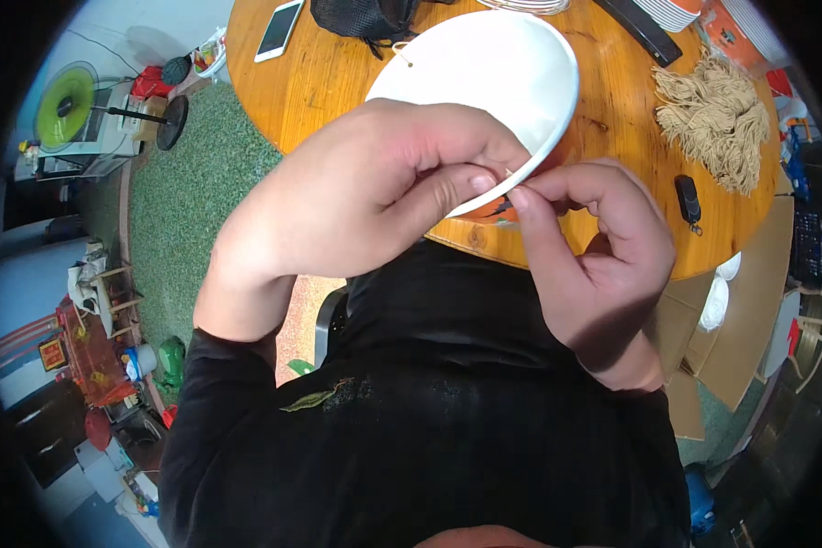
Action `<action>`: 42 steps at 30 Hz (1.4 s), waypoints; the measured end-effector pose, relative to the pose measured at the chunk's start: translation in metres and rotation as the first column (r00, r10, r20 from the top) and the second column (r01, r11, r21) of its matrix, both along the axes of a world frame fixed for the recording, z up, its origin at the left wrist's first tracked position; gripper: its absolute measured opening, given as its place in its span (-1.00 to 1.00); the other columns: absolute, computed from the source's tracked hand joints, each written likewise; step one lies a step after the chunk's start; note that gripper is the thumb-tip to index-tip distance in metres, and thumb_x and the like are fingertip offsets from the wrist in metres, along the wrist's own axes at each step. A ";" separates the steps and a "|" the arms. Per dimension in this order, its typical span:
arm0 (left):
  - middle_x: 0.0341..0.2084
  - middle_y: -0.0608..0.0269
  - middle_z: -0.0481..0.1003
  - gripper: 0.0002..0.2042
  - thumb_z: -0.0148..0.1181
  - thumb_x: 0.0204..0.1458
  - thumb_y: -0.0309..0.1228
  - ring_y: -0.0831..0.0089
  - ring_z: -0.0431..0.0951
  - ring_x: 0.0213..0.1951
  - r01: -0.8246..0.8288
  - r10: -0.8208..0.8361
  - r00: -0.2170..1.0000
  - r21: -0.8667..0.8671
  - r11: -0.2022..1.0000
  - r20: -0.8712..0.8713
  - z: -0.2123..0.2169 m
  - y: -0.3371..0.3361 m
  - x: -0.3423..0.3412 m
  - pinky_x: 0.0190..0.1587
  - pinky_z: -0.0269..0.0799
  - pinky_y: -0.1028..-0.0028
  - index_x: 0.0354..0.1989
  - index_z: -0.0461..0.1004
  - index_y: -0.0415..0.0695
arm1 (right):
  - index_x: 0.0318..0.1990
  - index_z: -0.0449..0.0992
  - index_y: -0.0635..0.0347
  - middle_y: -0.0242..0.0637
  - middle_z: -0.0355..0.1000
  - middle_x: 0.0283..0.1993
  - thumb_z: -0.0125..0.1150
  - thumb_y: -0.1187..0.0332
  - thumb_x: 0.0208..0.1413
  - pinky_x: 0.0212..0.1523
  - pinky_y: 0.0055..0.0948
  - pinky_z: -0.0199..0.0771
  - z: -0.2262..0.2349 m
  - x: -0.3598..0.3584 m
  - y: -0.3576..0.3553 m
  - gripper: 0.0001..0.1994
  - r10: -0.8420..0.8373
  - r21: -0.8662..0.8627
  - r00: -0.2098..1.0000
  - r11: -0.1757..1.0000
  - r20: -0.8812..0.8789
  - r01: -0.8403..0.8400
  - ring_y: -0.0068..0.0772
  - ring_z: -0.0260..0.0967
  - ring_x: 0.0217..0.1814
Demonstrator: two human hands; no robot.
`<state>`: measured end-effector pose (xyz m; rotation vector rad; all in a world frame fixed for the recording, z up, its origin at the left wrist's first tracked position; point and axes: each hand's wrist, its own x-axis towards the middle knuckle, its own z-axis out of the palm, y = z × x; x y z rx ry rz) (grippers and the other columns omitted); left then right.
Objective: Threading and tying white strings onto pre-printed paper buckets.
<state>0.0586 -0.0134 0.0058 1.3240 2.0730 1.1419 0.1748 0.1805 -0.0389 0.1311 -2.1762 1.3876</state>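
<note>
A paper bucket [498,68], white inside and orange outside, stands tilted toward me at the table's near edge. On its far left rim hangs a short beige knotted cord [404,57]. My left hand [365,183] is closed on the near right rim, its thumb outside and its fingers reaching inside. Right beside it, my right hand [603,228] pinches thumb and forefinger together against the outside of the rim. A thin pale tip shows just inside the rim between the hands. What my right fingertips hold is hidden.
On the round wooden table [612,119] lie a bundle of beige cords [717,119], a black key fob [688,201], a white phone [279,30] and a black mesh bag [365,16]. Stacked paper buckets [735,36] stand far right. Flattened cardboard [749,320] lies below the table's right side.
</note>
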 end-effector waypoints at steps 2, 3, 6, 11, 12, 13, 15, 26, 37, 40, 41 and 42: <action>-0.18 0.14 0.68 -0.82 0.20 0.38 -0.53 0.39 0.70 -0.11 0.009 -0.009 1.000 -0.015 1.000 0.000 -0.001 0.004 -0.003 -0.02 0.56 0.46 0.05 0.63 -0.29 | -0.28 0.62 0.28 -0.24 0.56 -0.36 0.51 0.61 0.08 -0.30 -0.45 0.56 -0.002 0.000 0.001 -0.87 0.003 0.007 1.000 1.000 -0.008 -0.003 -0.34 0.58 -0.35; -0.22 0.15 0.67 -0.85 0.23 0.35 -0.53 0.38 0.70 -0.15 0.020 -0.021 0.999 -0.025 0.999 -0.036 -0.002 0.006 -0.005 -0.07 0.57 0.45 0.01 0.63 -0.28 | -0.28 0.62 0.28 -0.24 0.56 -0.36 0.51 0.61 0.07 -0.30 -0.45 0.56 -0.003 0.001 0.002 -0.86 0.008 0.016 1.000 1.000 -0.016 -0.007 -0.33 0.58 -0.36; -0.28 0.15 0.66 -0.89 0.27 0.33 -0.52 0.34 0.71 -0.21 0.027 -0.032 0.991 -0.041 0.999 -0.132 0.000 0.008 -0.003 -0.14 0.56 0.44 -0.07 0.63 -0.26 | -0.28 0.62 0.26 -0.24 0.58 -0.35 0.51 0.60 0.06 -0.29 -0.43 0.57 -0.001 0.002 0.005 -0.85 0.007 0.047 1.000 0.999 -0.022 -0.005 -0.31 0.60 -0.34; -0.34 0.14 0.62 -0.92 0.28 0.31 -0.50 0.29 0.69 -0.30 0.022 -0.014 0.970 0.030 0.999 -0.243 -0.007 0.008 0.008 -0.23 0.53 0.42 -0.14 0.61 -0.25 | -0.28 0.63 0.23 -0.24 0.61 -0.31 0.53 0.58 0.05 -0.27 -0.39 0.59 -0.003 0.010 0.009 -0.85 0.036 0.058 0.998 0.998 0.049 -0.039 -0.29 0.63 -0.31; -0.35 0.15 0.62 -0.93 0.27 0.31 -0.50 0.30 0.68 -0.32 -0.006 0.022 0.970 0.066 0.998 -0.240 -0.010 0.007 0.011 -0.24 0.53 0.43 -0.15 0.60 -0.25 | -0.28 0.64 0.22 -0.24 0.62 -0.31 0.53 0.58 0.05 -0.26 -0.38 0.60 -0.004 0.010 0.011 -0.85 0.061 0.048 0.996 0.997 0.060 -0.064 -0.29 0.64 -0.30; -0.35 0.16 0.61 -0.93 0.25 0.31 -0.51 0.32 0.67 -0.35 -0.030 0.054 0.970 0.106 0.994 -0.236 -0.011 0.007 0.012 -0.25 0.52 0.44 -0.17 0.59 -0.25 | -0.28 0.64 0.22 -0.24 0.62 -0.31 0.53 0.58 0.05 -0.26 -0.38 0.60 -0.004 0.010 0.014 -0.85 0.058 0.049 0.996 0.997 0.061 -0.062 -0.29 0.64 -0.30; -0.35 0.18 0.61 -0.94 0.24 0.32 -0.51 0.35 0.65 -0.36 -0.052 0.080 0.965 0.117 0.992 -0.250 -0.014 0.006 0.014 -0.25 0.51 0.45 -0.18 0.58 -0.25 | -0.28 0.65 0.22 -0.24 0.61 -0.31 0.55 0.57 0.02 -0.26 -0.37 0.59 -0.004 0.009 0.019 -0.84 0.083 0.077 0.995 0.993 0.059 -0.087 -0.26 0.63 -0.29; -0.32 0.16 0.62 -0.95 0.21 0.34 -0.53 0.46 0.62 -0.37 -0.139 0.210 0.910 0.213 0.967 -0.358 -0.013 0.004 0.028 -0.32 0.49 0.52 -0.15 0.55 -0.26 | -0.28 0.65 0.18 -0.23 0.58 -0.28 0.48 0.60 -0.05 -0.03 -0.20 0.51 0.012 0.013 0.029 -0.82 -0.016 0.485 0.995 0.872 -0.099 0.062 -0.09 0.55 -0.17; -0.41 0.13 0.61 -0.92 0.24 0.27 -0.64 0.35 0.64 -0.48 -0.165 0.245 0.905 0.245 0.955 -0.348 -0.034 0.021 0.056 -0.41 0.49 0.46 -0.11 0.53 -0.26 | -0.14 0.64 0.13 -0.41 0.39 -0.31 0.52 0.51 0.13 -0.15 -0.41 0.35 -0.031 0.022 0.027 -0.81 -0.316 0.311 0.860 0.836 -0.402 0.452 -0.34 0.30 -0.25; -0.41 0.12 0.60 -0.90 0.24 0.25 -0.66 0.35 0.61 -0.50 -0.177 0.254 0.899 0.233 0.956 -0.358 -0.036 0.020 0.058 -0.41 0.46 0.46 -0.11 0.51 -0.27 | -0.09 0.60 0.29 -0.42 0.49 -0.36 0.41 0.61 0.23 -0.38 -0.64 0.35 -0.031 0.030 0.012 -0.85 -0.198 -0.235 0.963 0.943 0.182 0.238 -0.65 0.41 -0.35; -0.41 0.11 0.59 -0.89 0.24 0.25 -0.67 0.35 0.59 -0.50 -0.167 0.255 0.885 0.245 0.955 -0.389 -0.036 0.020 0.058 -0.41 0.45 0.46 -0.10 0.49 -0.28 | -0.09 0.60 0.29 -0.42 0.49 -0.36 0.41 0.61 0.23 -0.38 -0.64 0.35 -0.034 0.031 0.014 -0.85 -0.200 -0.236 0.963 0.942 0.181 0.240 -0.65 0.41 -0.35; -0.41 0.11 0.59 -0.89 0.24 0.25 -0.67 0.35 0.59 -0.50 -0.165 0.253 0.885 0.245 0.955 -0.391 -0.035 0.020 0.058 -0.41 0.45 0.46 -0.10 0.49 -0.28 | -0.04 0.55 0.33 -0.32 0.52 -0.22 0.32 0.62 0.30 -0.33 -0.65 0.40 -0.035 0.033 0.015 -0.86 -0.105 -0.285 0.987 0.949 0.123 0.136 -0.62 0.46 -0.28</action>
